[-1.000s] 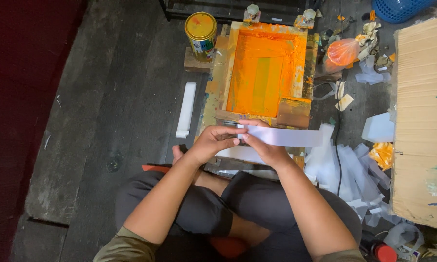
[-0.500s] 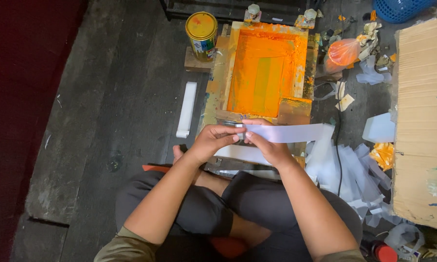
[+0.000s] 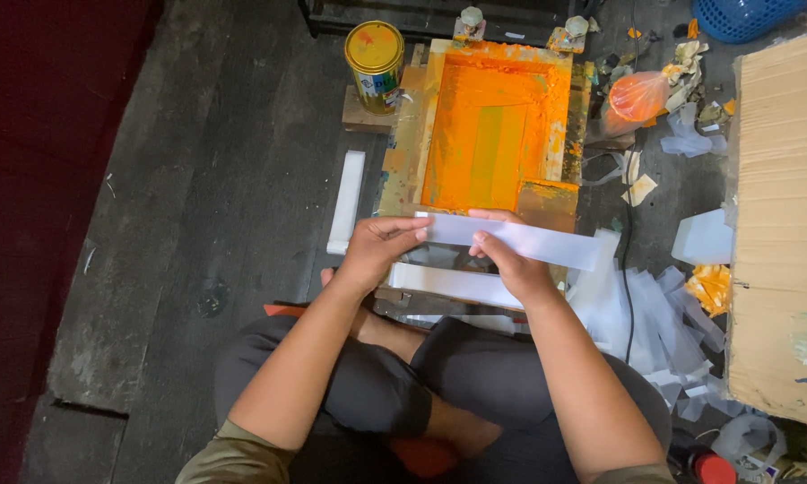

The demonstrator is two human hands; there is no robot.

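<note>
The white strip point(image 3: 511, 237) is held flat in the air just in front of the near edge of the orange frame point(image 3: 498, 125), its long side running across that edge and its right end sticking out past the frame's near right corner. The left hand point(image 3: 377, 251) pinches the strip's left end, fingers closed on it with the thumb on top. The right hand point(image 3: 511, 260) grips the strip near its middle, fingers curled over the top edge and pressed tight on it.

Directly below the strip, between the hands and the person's crossed legs, lies a second white strip point(image 3: 453, 282), also parallel to the frame's near edge. The frame itself sits on the dark wooden floor point(image 3: 197, 179), its inside coated with orange ink and a greenish patch in the middle.

Left of the frame lies a white bar point(image 3: 347, 202) lengthwise. At the frame's far left corner stands 1 yellow can point(image 3: 375, 54). Right of the frame sit an orange plastic bag point(image 3: 638, 97), a pile of cut white scraps point(image 3: 663, 332) and a big cardboard sheet point(image 3: 785, 224).
</note>
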